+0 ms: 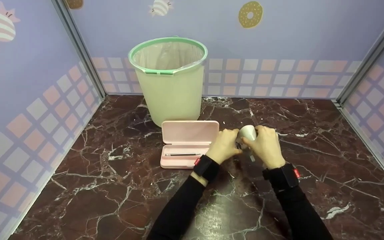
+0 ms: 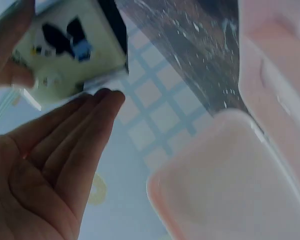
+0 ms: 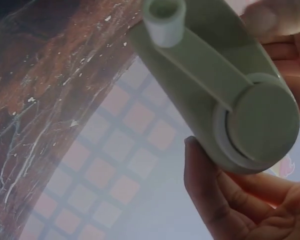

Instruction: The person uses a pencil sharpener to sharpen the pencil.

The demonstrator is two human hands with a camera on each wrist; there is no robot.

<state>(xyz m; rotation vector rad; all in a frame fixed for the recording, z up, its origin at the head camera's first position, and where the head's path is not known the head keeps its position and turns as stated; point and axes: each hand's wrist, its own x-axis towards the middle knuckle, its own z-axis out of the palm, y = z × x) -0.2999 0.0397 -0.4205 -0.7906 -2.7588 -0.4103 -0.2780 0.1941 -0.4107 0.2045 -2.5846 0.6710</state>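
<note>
A pale, boxy hand-crank pencil sharpener (image 1: 248,132) is between the two hands, just right of the pencil case. Its crank handle (image 3: 205,62) and round hub (image 3: 264,127) fill much of the right wrist view, and a printed dark picture shows on its side in the left wrist view. My right hand (image 1: 268,148) grips the sharpener, thumb on the near side and fingers on the far side. My left hand (image 1: 224,145) is at its left, fingers straight, their tips right at the sharpener's edge. An open pink pencil case (image 1: 190,132) holds one slim pencil (image 1: 182,154).
A pale green bin (image 1: 173,95) with a green rim and a clear liner stands behind the pencil case. Patterned panels (image 1: 278,43) close off the back and both sides of the dark marbled table (image 1: 112,200). Small white specks lie near the hands.
</note>
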